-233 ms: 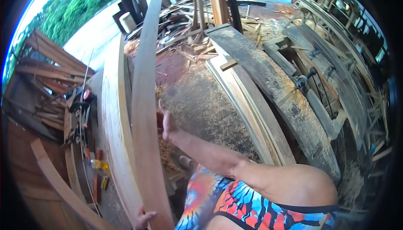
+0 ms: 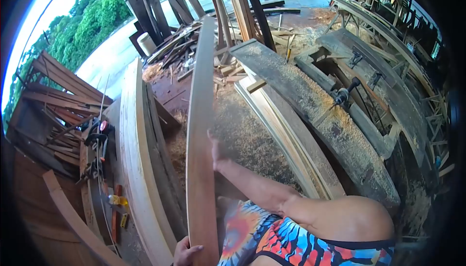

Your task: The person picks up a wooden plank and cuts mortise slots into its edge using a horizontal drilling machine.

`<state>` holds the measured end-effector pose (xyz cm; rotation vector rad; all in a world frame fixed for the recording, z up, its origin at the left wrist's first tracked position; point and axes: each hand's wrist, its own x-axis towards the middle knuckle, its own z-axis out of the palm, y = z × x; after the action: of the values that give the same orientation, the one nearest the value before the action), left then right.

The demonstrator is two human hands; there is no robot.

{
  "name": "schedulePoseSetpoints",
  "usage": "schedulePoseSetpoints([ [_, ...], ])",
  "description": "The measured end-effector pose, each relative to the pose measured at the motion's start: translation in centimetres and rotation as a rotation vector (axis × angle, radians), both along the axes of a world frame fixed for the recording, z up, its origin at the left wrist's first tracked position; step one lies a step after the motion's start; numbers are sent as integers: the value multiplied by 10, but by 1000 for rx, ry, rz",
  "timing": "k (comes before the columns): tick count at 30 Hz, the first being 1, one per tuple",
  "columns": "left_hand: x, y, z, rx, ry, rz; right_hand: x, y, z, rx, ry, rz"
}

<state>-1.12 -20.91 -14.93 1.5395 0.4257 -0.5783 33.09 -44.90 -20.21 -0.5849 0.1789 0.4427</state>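
Note:
A long wooden plank [image 2: 200, 135] stretches away from my body, its far end raised toward the lumber pile. At its near end my left hand [image 2: 186, 253] grips the left edge, thumb over the top face. My right hand [image 2: 214, 150] is at the plank's right edge, about midway along; its fingers are blurred and partly hidden by the board, so its grip is unclear. Left of the plank lie pale boards [image 2: 138, 164] on a bench.
Boards topped by a small wood block [image 2: 256, 86] lie to the right, beside a sawdust-covered bench [image 2: 310, 96] with a power drill [image 2: 343, 94]. Scrap wood is heaped ahead. A yellow bottle [image 2: 118, 200] and red-and-black tool [image 2: 104, 127] lie left.
The plank has shifted right, away from the pale boards, and both hands have moved right with it. My right hand, earlier with its fingers spread beside the plank, is now against its edge.

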Motion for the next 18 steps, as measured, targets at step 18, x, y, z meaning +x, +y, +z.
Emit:
schedulePoseSetpoints([
  [18, -4, -56, 49, 313, -147, -168, 57, -73, -121, -456, 234, -167],
])
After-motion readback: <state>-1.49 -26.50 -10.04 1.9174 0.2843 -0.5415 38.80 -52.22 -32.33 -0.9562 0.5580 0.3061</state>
